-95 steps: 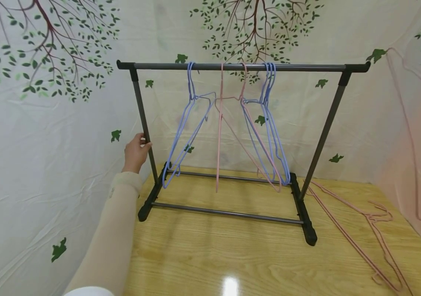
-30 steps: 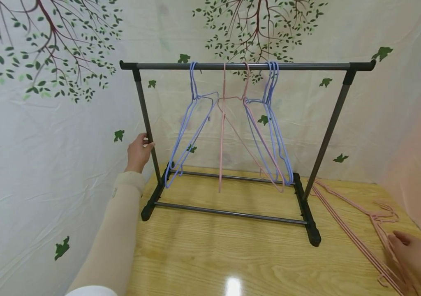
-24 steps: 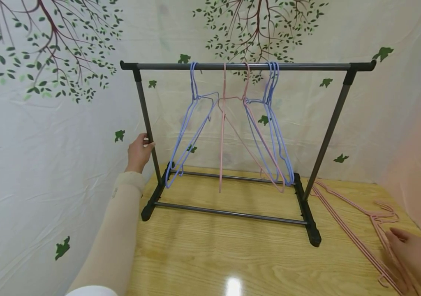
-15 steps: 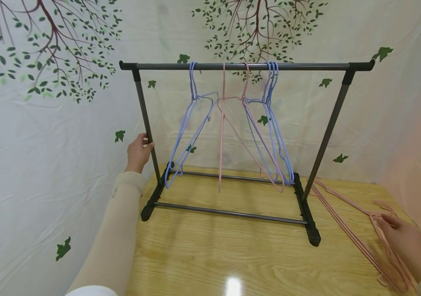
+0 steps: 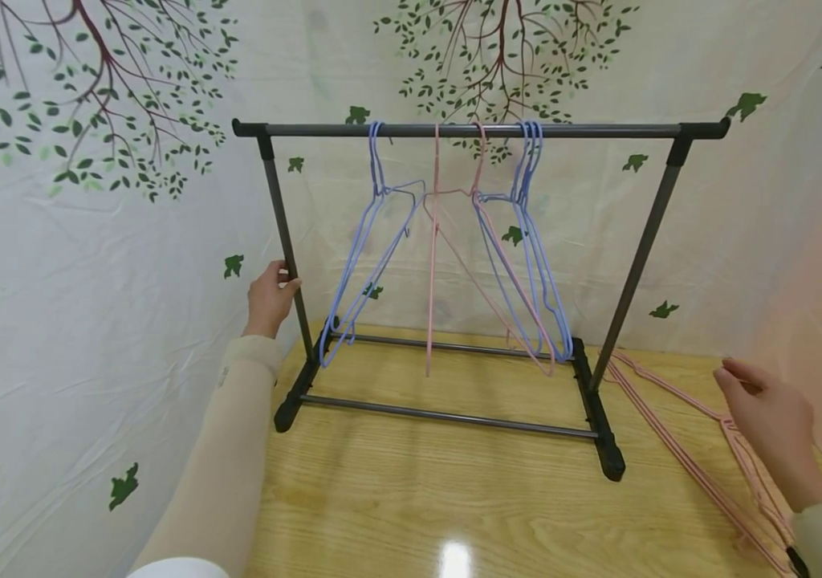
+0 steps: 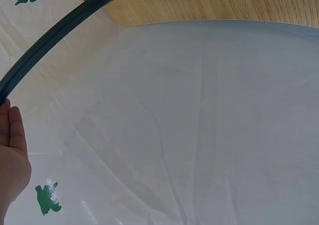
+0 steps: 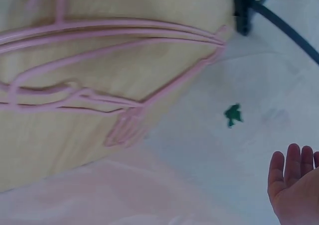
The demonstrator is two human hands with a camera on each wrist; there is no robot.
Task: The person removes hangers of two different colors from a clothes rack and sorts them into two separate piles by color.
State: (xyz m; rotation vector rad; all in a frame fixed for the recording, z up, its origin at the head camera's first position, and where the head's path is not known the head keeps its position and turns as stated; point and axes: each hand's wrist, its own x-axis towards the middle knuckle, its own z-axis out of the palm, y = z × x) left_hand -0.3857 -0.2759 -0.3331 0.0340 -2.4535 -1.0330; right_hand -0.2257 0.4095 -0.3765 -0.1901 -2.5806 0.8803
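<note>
In the head view my left hand [image 5: 270,299] grips the left post of a black clothes rack [image 5: 454,131], with thumb and fingers around the tube. The left wrist view shows part of this hand [image 6: 12,150] at the post [image 6: 55,33]. My right hand [image 5: 772,421] is raised over several pink hangers [image 5: 700,474] that lie in a pile on the table, right of the rack. Its fingers are loosely bent and hold nothing. In the right wrist view the right hand [image 7: 296,185] is apart from the pink hangers [image 7: 114,31].
On the rack's bar hang blue hangers [image 5: 364,233] at left, two pink hangers [image 5: 431,281] in the middle, and more blue hangers [image 5: 537,265] at right. The rack stands on a wooden table [image 5: 382,498]. A pale wall covering [image 5: 129,321] with printed branches and leaves closes the back and sides.
Earliest, my right hand held a pink hanger at the far right edge; that hanger now lies with the pile. The right hand has since risen empty, up and leftward. The left hand stays on the post.
</note>
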